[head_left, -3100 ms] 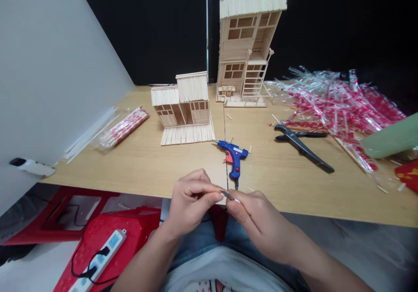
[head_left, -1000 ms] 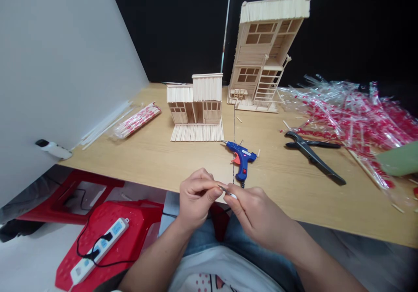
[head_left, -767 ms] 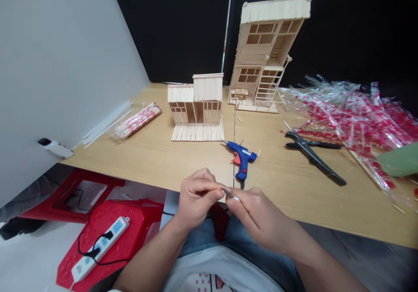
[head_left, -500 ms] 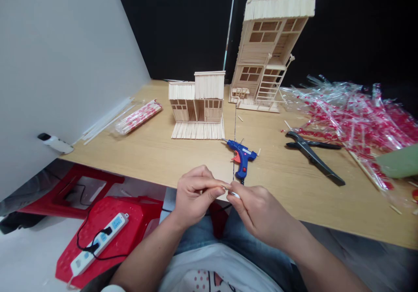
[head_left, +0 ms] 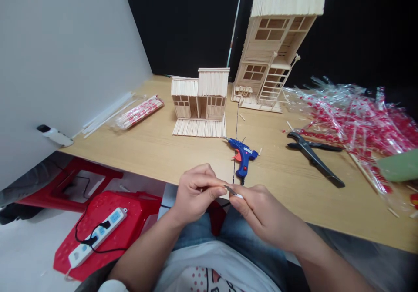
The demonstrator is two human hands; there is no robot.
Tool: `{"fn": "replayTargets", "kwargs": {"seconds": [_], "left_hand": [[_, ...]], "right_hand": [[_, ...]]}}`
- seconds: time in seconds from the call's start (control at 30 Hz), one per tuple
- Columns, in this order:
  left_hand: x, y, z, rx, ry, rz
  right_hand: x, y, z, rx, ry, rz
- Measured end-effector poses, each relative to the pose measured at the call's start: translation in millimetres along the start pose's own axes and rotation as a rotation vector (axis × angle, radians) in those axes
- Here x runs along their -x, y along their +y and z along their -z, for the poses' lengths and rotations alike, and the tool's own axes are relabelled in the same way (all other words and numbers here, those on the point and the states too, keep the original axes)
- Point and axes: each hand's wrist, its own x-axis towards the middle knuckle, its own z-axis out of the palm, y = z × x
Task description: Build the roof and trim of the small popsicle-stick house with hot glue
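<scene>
My left hand (head_left: 197,194) is closed in a pinch over the front edge of the table, and what its fingers hold is too small and hidden to make out. My right hand (head_left: 261,211) grips a small knife (head_left: 232,191) with a grey blade and a white handle, most of it covered by the fingers. The blade tip points left and meets the left fingertips. Just beyond the hands lies a blue hot glue gun (head_left: 242,156) with an orange trigger, its nozzle toward the left.
A small stick house (head_left: 200,102) and a taller two-storey one (head_left: 277,52) stand at the back. Black cutters (head_left: 313,157) lie right, beside heaped plastic wrappers (head_left: 355,118). Packed sticks (head_left: 140,111) lie left. A power strip (head_left: 98,237) rests on a red stool (head_left: 130,205).
The knife's grey blade now shows between my hands, where the fingers mostly covered it before. The right hand has shifted slightly right; the view has moved a little.
</scene>
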Motion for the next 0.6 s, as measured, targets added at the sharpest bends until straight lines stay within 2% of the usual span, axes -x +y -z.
{"fn": "replayTargets", "kwargs": {"seconds": [0.07, 0.13, 0.27, 0.3, 0.47, 0.6], "left_hand": [[-4, 2, 4.3, -0.101, -0.088, -0.023], [-5, 2, 5.3, -0.138, -0.114, -0.016], [-1, -6, -0.3, 0.023, 0.054, 0.018], [0, -7, -1.1, 0.049, 0.063, 0.018], [-1, -8, -0.7, -0.035, -0.112, -0.011], [2, -14, -6.5, 0.121, 0.038, 0.035]], "right_hand": [[1, 0, 3, 0.058, -0.038, -0.038], [1, 0, 3, 0.070, -0.039, -0.047], [-3, 0, -3, -0.015, 0.035, 0.013], [-3, 0, -4, -0.030, 0.033, 0.019], [1, 1, -5, -0.010, -0.020, -0.010], [-2, 1, -8, -0.043, 0.062, 0.007]]}}
